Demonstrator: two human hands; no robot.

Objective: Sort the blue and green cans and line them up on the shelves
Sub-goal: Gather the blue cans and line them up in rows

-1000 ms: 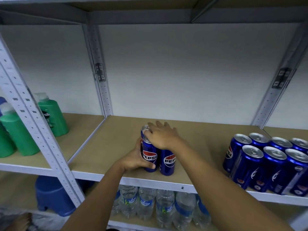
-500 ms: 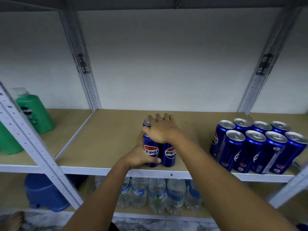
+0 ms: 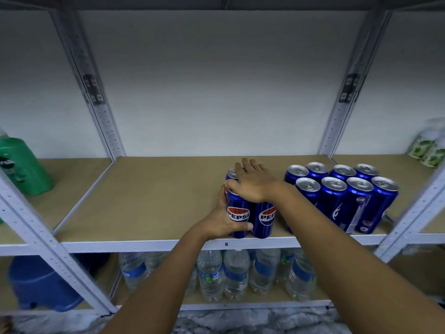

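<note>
Blue cans (image 3: 249,216) near the shelf's (image 3: 144,201) front edge: left hand (image 3: 222,221) grips their side, right hand (image 3: 252,183) lies flat on top; slide them together toward the blue block (image 3: 342,196).

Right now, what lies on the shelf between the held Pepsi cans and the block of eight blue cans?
Only the right forearm crosses that narrow gap; the head view shows no object there.

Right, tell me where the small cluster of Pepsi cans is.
The Pepsi cans stand at the middle shelf's front edge, between the left hand and the right hand, left of the block of blue cans.
</note>
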